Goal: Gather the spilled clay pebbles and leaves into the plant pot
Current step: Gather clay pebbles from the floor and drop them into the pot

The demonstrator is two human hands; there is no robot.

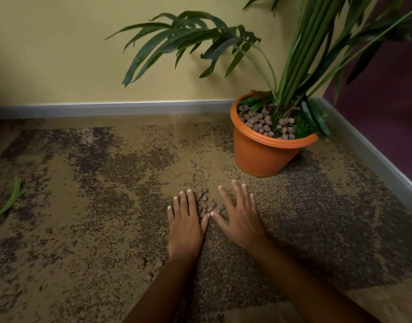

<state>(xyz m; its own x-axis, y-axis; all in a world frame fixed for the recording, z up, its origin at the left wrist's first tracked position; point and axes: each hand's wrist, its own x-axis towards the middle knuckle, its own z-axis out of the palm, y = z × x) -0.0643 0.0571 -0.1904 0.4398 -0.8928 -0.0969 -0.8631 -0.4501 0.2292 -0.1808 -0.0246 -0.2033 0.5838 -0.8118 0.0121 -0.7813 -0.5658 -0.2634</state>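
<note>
An orange plant pot (pixel 260 157) stands in the floor corner, holding a tall green plant and a layer of clay pebbles. A small heap of spilled clay pebbles (pixel 206 203) lies on the carpet between my hands. My left hand (pixel 185 220) rests flat on the carpet to the left of the heap, fingers together. My right hand (pixel 241 213) lies flat to the right, fingers spread, thumb tip touching the left thumb. A few loose pebbles (pixel 154 268) sit beside my left forearm. One pebble (pixel 237 176) lies near the pot's base. A fallen green leaf (pixel 10 201) lies far left.
The mottled brown and tan carpet (pixel 95 206) covers the floor. A grey skirting board (pixel 107 108) runs along the yellow wall behind and along the purple wall at right. Long palm fronds (pixel 188 38) hang out over the floor to the pot's left.
</note>
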